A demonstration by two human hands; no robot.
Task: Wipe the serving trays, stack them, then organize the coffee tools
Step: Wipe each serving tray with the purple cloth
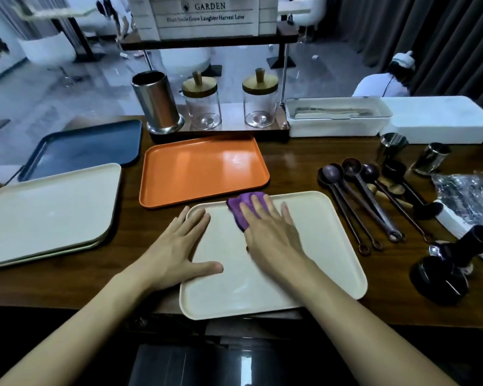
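Observation:
A cream tray (326, 246) lies in front of me on the wooden counter, its near edge hanging past the counter's front. My right hand (271, 232) lies flat with straight fingers on a purple cloth (240, 207), pressing it onto the tray's far left part. My left hand (179, 246) rests flat on the tray's left rim, thumb on the tray surface. An orange tray (201, 168) sits just behind. Two stacked cream trays (48, 213) lie at the left, with a dark blue tray (84, 146) beyond them. Dark long-handled coffee spoons (365, 196) lie right of the cream tray.
A black tamper (446, 271), two steel cups (393, 147) and a foil-wrapped bundle (466, 196) crowd the right side. Behind stand a steel canister (156, 101), two lidded glass jars (202, 103) on a shelf base, and white bins (338, 118).

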